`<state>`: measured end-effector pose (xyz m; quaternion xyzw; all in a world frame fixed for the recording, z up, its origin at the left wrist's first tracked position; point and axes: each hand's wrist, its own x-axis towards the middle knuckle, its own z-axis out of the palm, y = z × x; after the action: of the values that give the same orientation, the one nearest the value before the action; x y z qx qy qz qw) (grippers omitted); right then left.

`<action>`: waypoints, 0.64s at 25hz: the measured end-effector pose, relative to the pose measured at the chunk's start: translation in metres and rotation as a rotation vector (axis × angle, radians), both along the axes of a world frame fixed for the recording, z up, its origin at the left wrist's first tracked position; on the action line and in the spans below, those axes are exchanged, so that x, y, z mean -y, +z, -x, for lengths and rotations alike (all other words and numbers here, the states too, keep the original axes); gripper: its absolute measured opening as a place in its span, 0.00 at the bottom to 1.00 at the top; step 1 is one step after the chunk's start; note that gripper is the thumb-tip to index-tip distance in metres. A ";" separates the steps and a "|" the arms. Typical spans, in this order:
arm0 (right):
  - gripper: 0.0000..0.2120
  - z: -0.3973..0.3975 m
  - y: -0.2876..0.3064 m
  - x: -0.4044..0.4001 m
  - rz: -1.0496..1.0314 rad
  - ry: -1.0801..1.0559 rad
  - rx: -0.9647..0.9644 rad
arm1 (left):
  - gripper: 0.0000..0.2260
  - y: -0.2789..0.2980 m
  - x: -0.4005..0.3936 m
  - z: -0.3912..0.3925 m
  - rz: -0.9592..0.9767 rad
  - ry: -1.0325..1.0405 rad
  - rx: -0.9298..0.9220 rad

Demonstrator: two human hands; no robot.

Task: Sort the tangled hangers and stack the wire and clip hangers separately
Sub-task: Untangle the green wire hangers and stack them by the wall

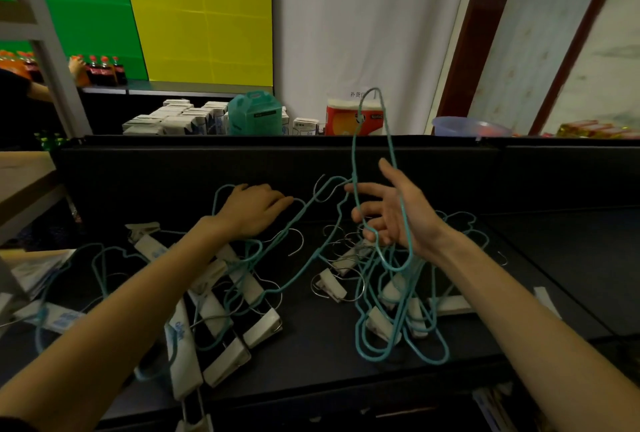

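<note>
A tangle of teal wire hangers and white clip hangers covers the black table. My right hand is raised palm up, its fingers curled around one teal wire hanger that stands upright, hook toward the back. My left hand lies palm down on another teal wire hanger that slants across the pile. White clip hangers lie in a fan under my left forearm. More clip hangers are mixed with teal loops under my right hand.
A black partition rises behind the table. Beyond it stand white cartons, a teal box, a red and white pack and a blue bowl. Another person's arm reaches toward cola bottles at the far left.
</note>
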<state>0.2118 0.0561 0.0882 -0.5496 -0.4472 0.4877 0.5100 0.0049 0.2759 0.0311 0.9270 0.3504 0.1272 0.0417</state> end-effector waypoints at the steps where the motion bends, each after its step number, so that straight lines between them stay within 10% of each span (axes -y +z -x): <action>1: 0.36 -0.007 0.001 0.006 -0.045 -0.023 -0.010 | 0.22 0.008 0.004 -0.004 -0.005 -0.027 0.061; 9: 0.24 -0.073 -0.014 0.042 -0.198 -0.410 0.319 | 0.20 0.023 0.095 -0.086 -0.250 -0.365 0.167; 16: 0.43 -0.132 -0.053 0.081 0.089 -0.540 0.911 | 0.44 -0.014 0.150 -0.165 0.156 -0.166 -0.195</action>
<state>0.3433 -0.0247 0.0356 -0.8225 -0.4448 0.0691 0.3477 0.1704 0.1264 0.0171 0.9547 0.2835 0.0049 0.0899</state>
